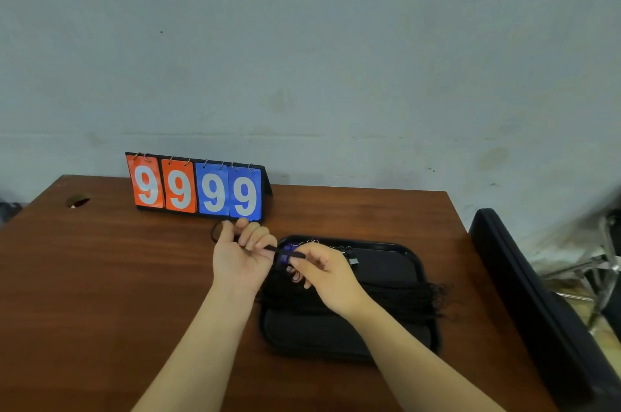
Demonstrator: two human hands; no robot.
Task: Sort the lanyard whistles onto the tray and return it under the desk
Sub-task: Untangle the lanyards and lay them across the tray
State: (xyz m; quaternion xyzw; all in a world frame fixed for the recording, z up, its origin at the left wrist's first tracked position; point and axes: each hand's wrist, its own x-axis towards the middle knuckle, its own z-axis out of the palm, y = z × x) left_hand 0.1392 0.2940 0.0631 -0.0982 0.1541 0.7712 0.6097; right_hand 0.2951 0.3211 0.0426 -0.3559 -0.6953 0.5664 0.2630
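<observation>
Between your two hands a blue whistle (285, 257) is stretched out on its black lanyard (215, 231), held above the far left corner of the tray (411, 255). Your left hand (240, 255) is turned palm up, wrist bent back, with its fingers curled over the cord. A loop of that cord spills out past the thumb on the side away from the whistle. Your right hand (324, 272) comes in from the other side, back of the hand up. Its thumb and forefinger pinch the whistle body, and the other fingers are tucked loosely beneath. Both forearms reach forward from the near edge of the desk (100, 277) and converge on the grip.

Directly under your right hand and wrist, a thick bundle of black cords (400, 300) lies across the tray. Just beyond your right knuckles, a row of small rings and whistles (349, 257) sits along the tray's far rim, though I cannot tell their number. Beyond your left fingertips stands a flip scoreboard (198, 189) reading 9999, two cards orange and two blue. Well off to the right of the grip, past the desk edge, a long black case (537, 304) leans.
</observation>
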